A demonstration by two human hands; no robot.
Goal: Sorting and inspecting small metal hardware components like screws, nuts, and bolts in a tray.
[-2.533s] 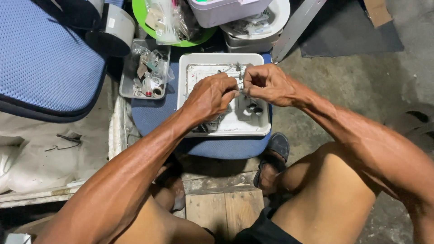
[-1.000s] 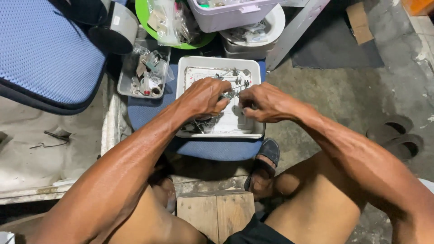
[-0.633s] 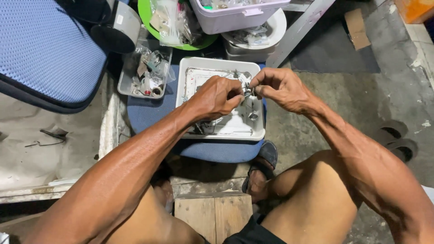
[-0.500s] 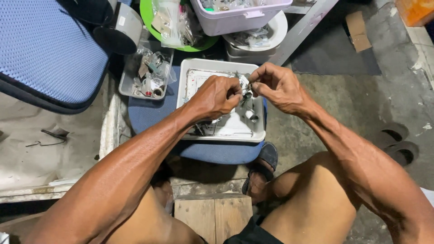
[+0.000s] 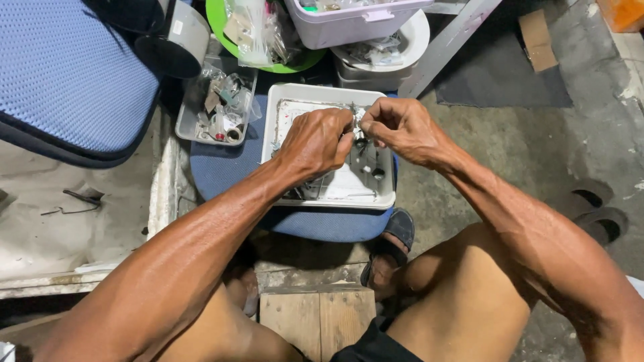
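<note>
My left hand (image 5: 318, 139) and my right hand (image 5: 400, 127) meet fingertip to fingertip over a white rectangular tray (image 5: 384, 198). Between them they pinch a small metal part (image 5: 355, 123), too small to tell its shape. The tray rests on a round blue padded stool (image 5: 221, 171) and holds several small metal pieces and dark round bits (image 5: 377, 173). My forearms reach in from the bottom of the view, and my bare knees sit below.
A small grey tray of oddments (image 5: 218, 110) lies left of the white tray. Behind are a green dish with plastic bags (image 5: 258, 30), a pale plastic box (image 5: 349, 20), white bowls (image 5: 402, 47) and a blue mesh chair back (image 5: 67, 74). Sandals (image 5: 600, 208) lie on the concrete floor at right.
The hands dipped toward the tray a second ago, then rose together again. They now hold the small part between their fingertips over the tray's far half.
</note>
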